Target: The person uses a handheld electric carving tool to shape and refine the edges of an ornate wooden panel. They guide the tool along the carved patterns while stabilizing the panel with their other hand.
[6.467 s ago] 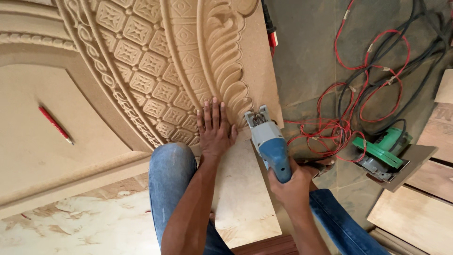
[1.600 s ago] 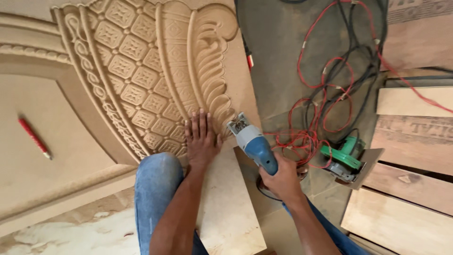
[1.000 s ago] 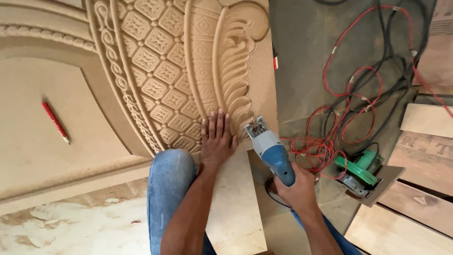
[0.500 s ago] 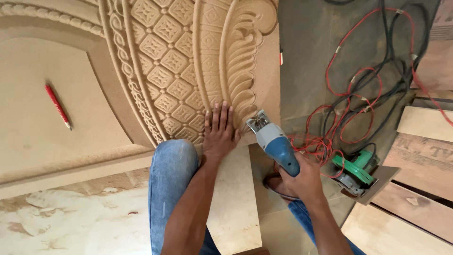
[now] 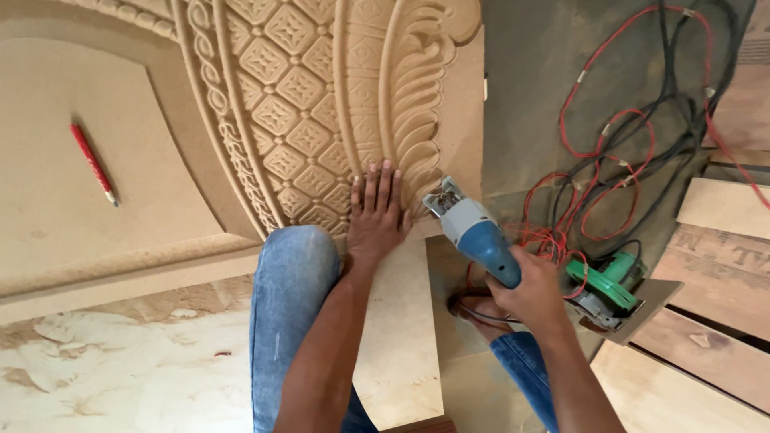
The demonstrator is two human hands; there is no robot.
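Barely anything has shifted in the head view over the last half second: the left hand [image 5: 377, 215] is still pressed flat on the big carved tan fibreboard panel [image 5: 313, 112], and the blue-and-grey handheld power grinder [image 5: 475, 232] sits in about the same spot, its head maybe nudged a touch closer to the panel's lower right corner. So to me it reads as the same slow pass along that edge, nothing finished or started.

Left fingers [image 5: 383, 183] are spread wide open, tips lying on the leaf-shaped carving, holding nothing, just bracing. The right hand [image 5: 533, 293] is wrapped tight around the grinder's blue body, fingers fully closed on it, with the tool's metal nose right beside the panel edge; can't tell if it's actually touching the wood.

Around it: a plain pale offcut board [image 5: 401, 337] lies under the left wrist, between the blue-jeaned knees [image 5: 293, 321]. A red pencil [image 5: 93, 163] rests on the smooth flat part of the panel, well apart. Tangled red and black cables [image 5: 618, 152] sprawl over the floor near a green circular saw [image 5: 605, 289], just beside the right hand.
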